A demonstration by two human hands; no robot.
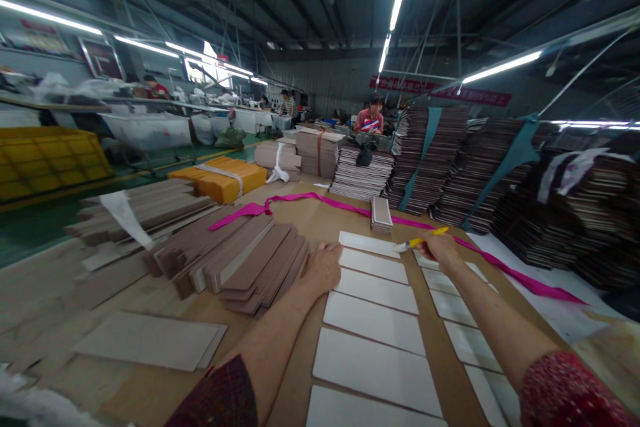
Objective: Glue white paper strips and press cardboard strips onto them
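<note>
My right hand (pixel 440 248) holds a yellow-handled brush (pixel 419 241), its pale tip pointing left over the far white card (pixel 367 243). My left hand (pixel 323 267) rests with curled fingers at the left edge of the column of white cards (pixel 375 320), beside a fanned pile of brown card strips (pixel 250 263). A second column of white cards (pixel 463 320) runs under my right forearm. All of it lies on a brown paper-covered table (pixel 300 360).
A pink ribbon (pixel 320 199) trails across the table. A small stack of cards (pixel 381 215) stands beyond the brush. Tall dark stacks (pixel 475 160) line the right, a yellow bundle (pixel 223 177) and grey boards (pixel 150 340) the left. A person (pixel 370 119) sits far behind.
</note>
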